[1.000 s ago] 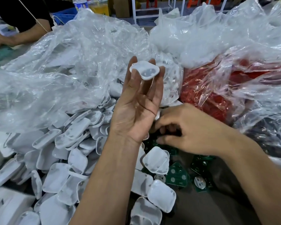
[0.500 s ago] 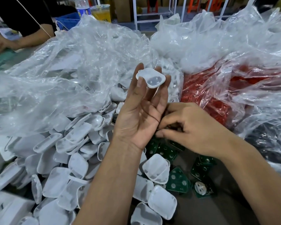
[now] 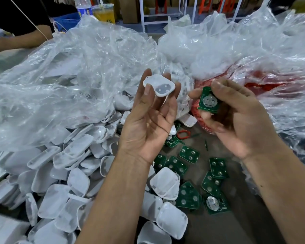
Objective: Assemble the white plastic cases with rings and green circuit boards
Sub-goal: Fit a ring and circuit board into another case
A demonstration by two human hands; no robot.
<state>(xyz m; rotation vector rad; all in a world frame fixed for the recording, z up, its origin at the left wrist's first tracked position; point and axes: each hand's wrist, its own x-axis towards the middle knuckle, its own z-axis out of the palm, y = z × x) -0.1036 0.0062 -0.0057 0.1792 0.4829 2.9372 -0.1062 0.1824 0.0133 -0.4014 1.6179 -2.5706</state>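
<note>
A cluttered work table point(image 3: 224, 224) fills the view, with another person's arm point(image 3: 16, 41) at its far left edge and a drink cup point(image 3: 104, 14) and bottle point(image 3: 83, 6) behind. Most of the surface is buried under big crumpled clear plastic bags point(image 3: 60, 76); one at the right holds a mass of red parts point(image 3: 271, 81), probably the rings. Out of the left bag spills a large heap of white cases point(image 3: 60, 182), all lying loose and, as far as I can see, empty. Just beside that heap, on the bare table, lie about ten green boards point(image 3: 188, 154), also loose, and a single red ring point(image 3: 183, 134) near them.

The left hand point(image 3: 148, 120) is raised palm up, pinching one white case point(image 3: 159, 86) between thumb and fingertips, its hollow side turned toward the camera. The right hand point(image 3: 236, 117) is raised just beside it, fingers curled round one green board point(image 3: 208, 101) with a round metal disc on its face. Case and board are near each other but apart.

By my judgement the work is at an early point for this piece: both parts are picked up, but the board is not yet seated in the case. I cannot tell whether a ring already sits inside it. No clearly finished case shows anywhere, so nearly all of the heap seems left to do.
</note>
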